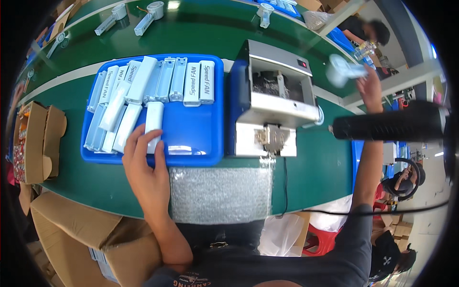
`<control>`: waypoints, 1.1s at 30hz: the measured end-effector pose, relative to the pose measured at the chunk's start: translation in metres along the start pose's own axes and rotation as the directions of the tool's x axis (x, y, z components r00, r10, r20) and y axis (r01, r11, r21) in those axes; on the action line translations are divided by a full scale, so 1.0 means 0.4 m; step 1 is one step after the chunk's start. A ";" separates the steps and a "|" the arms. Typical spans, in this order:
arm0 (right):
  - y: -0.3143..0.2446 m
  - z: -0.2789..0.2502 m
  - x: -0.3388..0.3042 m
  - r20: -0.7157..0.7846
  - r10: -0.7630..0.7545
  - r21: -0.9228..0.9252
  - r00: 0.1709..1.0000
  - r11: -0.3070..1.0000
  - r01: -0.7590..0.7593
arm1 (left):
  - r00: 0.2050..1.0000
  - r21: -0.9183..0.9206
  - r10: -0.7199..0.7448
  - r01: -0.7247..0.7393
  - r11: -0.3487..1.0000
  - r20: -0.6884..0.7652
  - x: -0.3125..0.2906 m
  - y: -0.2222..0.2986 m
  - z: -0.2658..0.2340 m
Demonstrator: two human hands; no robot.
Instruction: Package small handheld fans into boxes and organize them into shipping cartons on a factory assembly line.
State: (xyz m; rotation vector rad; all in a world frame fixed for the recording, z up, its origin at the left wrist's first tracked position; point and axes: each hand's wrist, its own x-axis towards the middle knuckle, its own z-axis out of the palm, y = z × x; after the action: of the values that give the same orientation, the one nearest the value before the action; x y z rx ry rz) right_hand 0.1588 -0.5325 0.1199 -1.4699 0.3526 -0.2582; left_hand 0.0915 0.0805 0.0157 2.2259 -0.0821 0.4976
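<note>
With my left hand (146,155), fingers bent around its near end, I grip a pale blue plastic fan handle casing (154,115) in the blue tray (217,112). Several similar casings lie there, some stacked aslant, some open side up. Out to the right, my right hand (370,91) is raised with its fingers closed on a pale blue handheld fan body (342,71). Its round head is smeared by motion. Between my hands stands a grey metal machine (275,103) with an open top, a dark inside and a small metal fixture at its front.
A black cylindrical tool (392,126) juts in below my right hand. Bubble wrap (220,193) lies along the near table edge. Cardboard boxes (43,138) stand at left. Several fan bodies (146,21) rest on the far green belt. Other people sit along the right side.
</note>
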 end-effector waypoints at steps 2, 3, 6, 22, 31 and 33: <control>0.075 0.070 0.141 -0.148 -0.082 0.006 0.986 0.996 0.084 | 0.996 0.012 -0.075 0.075 0.997 0.052 0.003 0.012 -0.005; 0.090 0.029 0.220 0.034 -0.015 -0.070 0.999 0.997 0.017 | 0.997 0.001 -0.048 0.048 0.999 0.056 0.009 0.010 -0.002; 0.176 0.053 0.436 -0.221 0.036 -0.047 0.975 0.998 -0.048 | 0.991 -0.129 -0.127 0.131 0.983 0.041 0.012 0.014 0.004; 0.155 0.138 -0.179 0.502 -0.003 -0.419 0.865 0.874 0.246 | 0.999 -0.774 -0.053 0.026 0.632 -0.011 -0.023 0.036 0.011; 0.206 0.271 -0.483 0.338 -0.333 -0.576 0.880 0.666 0.473 | 0.940 -0.860 -0.015 0.317 0.401 0.340 -0.162 0.075 -0.023; 0.216 0.243 -0.588 0.175 -0.466 -0.026 0.867 0.879 0.477 | 0.920 -0.880 -0.025 0.383 0.282 0.392 -0.190 0.038 -0.030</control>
State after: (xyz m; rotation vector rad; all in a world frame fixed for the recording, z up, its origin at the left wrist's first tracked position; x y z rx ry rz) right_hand -0.0245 -0.3460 0.0575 -1.6203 -0.1434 -0.5175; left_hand 0.0145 0.0715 0.0050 1.0212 -0.1895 -0.1111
